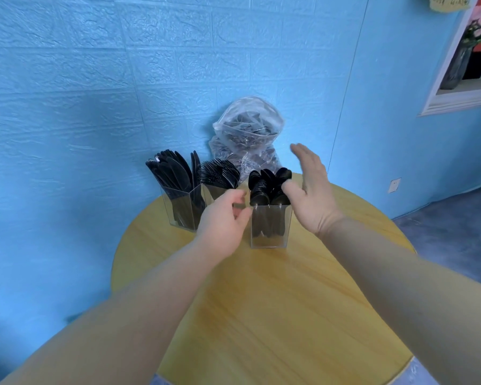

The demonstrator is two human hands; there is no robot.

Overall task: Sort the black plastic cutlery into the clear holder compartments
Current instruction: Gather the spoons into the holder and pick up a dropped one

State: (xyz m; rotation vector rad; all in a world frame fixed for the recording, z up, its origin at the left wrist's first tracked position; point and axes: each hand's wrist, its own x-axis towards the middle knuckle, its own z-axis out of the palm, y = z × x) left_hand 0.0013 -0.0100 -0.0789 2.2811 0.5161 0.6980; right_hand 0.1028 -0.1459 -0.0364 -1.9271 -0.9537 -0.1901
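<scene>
Three clear holders stand at the far side of the round table. The left holder (pixel 178 209) is full of black knives, the middle one (pixel 217 190) of black forks, and the nearest one (pixel 270 232) of black spoons (pixel 264 187). My left hand (pixel 222 218) hovers at the left side of the spoon holder, fingers loosely curled, holding nothing. My right hand (pixel 311 190) is beside the spoons on the right, fingers straight, the thumb near the spoon bowls. A clear plastic bag (pixel 247 134) with more black cutlery leans against the wall behind.
The yellow wooden table (pixel 261 301) stands against a blue textured wall (pixel 95 107). A white-framed niche (pixel 461 79) with a dark vase is at the upper right. Blue floor (pixel 456 232) lies to the right of the table.
</scene>
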